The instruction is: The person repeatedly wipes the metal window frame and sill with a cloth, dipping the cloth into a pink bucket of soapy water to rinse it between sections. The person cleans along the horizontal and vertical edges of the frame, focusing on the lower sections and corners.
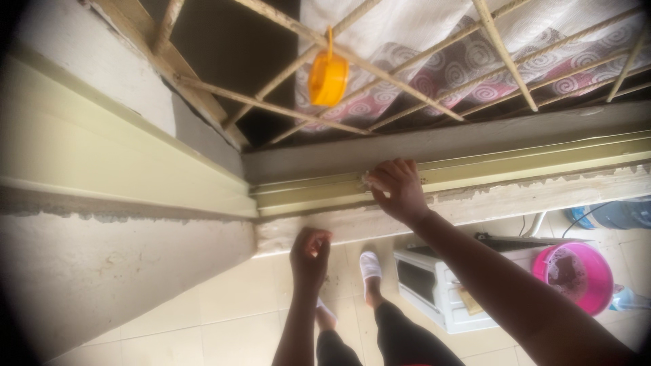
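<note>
Head view looks down along a wall with a window. The right hand (400,190) is pressed against the pale yellow-green window frame (515,166), fingers curled over a small whitish cloth (369,180) that peeks out at the left of the knuckles; the cloth lies right on the frame's rail, just under the grey sill band. The left hand (310,254) hangs lower, away from the wall, closed into a loose fist; I cannot tell whether anything is inside it.

Above the frame runs a grille of cream-painted bars (434,51), and a round orange plastic container (328,79) hangs from one bar by a loop. Behind the bars is a curtain (475,61), white with dark red spiral patterns.

Below, the floor (230,312) is pale tile. A white-slippered foot (370,266) stands on it near the wall. To the right sit a white plastic unit (441,291) and, beside it, a pink bucket (590,271) holding murky water. A blue container (617,213) shows at the far right edge, partly cut off.
</note>
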